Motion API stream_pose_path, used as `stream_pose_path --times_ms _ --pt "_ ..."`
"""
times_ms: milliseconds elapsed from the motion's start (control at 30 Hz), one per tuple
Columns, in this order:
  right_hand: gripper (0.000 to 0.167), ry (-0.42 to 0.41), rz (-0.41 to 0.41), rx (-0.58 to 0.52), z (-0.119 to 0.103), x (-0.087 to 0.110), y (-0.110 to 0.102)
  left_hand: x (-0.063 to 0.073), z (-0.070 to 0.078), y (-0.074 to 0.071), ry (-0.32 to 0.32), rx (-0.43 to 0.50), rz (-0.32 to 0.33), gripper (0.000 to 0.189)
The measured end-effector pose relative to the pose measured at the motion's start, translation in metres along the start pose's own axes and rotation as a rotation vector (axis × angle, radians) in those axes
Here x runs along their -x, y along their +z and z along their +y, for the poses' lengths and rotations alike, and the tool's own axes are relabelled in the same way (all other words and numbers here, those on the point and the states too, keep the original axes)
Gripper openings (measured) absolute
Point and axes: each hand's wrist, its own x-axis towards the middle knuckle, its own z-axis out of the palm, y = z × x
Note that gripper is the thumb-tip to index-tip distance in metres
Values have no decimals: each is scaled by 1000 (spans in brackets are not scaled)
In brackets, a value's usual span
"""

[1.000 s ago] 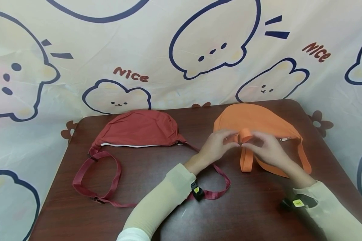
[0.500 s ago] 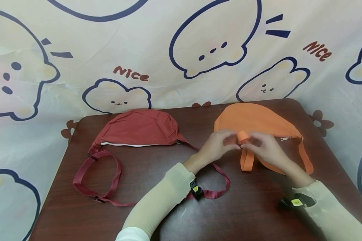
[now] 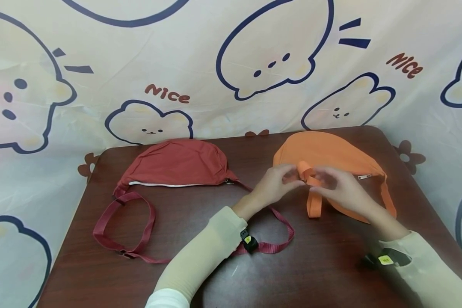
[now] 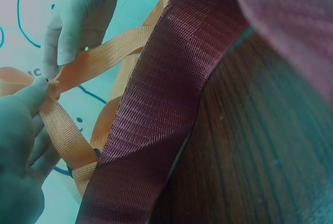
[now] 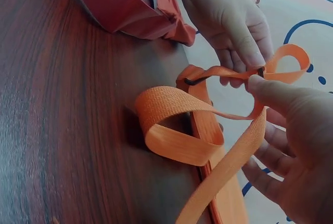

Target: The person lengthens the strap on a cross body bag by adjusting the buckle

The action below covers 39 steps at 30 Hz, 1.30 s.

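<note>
Over the front of an orange waist bag (image 3: 323, 147), both hands work on its orange strap (image 5: 179, 102). My left hand (image 3: 273, 186) pinches the strap beside a small black slider (image 5: 261, 71), which the right wrist view shows between the two hands. From the other side my right hand (image 3: 342, 188) pinches the same strap with thumb and fingertips. A small strap loop (image 5: 291, 57) stands up past the slider, and a larger loop hangs below the hands. In the left wrist view both hands appear beyond a blurred dark-red strap (image 4: 151, 99).
A red waist bag (image 3: 177, 164) with a white zipper lies at the left on the dark wooden table (image 3: 285, 282). Its dark-red strap (image 3: 146, 218) spreads toward the front and passes beneath my left forearm. A patterned cloth (image 3: 254, 115) hangs behind the table.
The small orange loop between the hands has turned and shifted slightly left, and more strap shows by the right fingers. Both hands moved only a little; the red bag stayed put.
</note>
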Motion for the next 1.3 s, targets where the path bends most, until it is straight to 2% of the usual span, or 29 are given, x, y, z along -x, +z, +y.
stream_pose_path --times_ms 200,367,667,833,1033,1167,1300 --pt "40 14 -11 2 -4 3 -6 0 -2 -1 27 30 -6 25" --pt "34 39 57 8 -3 6 -9 0 -2 -1 37 29 6 22" --pt "28 -48 155 -9 0 19 -15 1 -5 -2 52 37 1 22" --pt "30 14 177 25 3 34 -24 1 -7 -4 57 47 0 19" --pt "33 71 200 52 14 54 -38 1 -7 -8 17 70 -17 22" --pt "35 78 210 66 21 63 -45 1 -9 -10 29 76 -33 28" --pt "38 119 207 64 24 70 -49 1 -10 -11 41 92 -49 29"
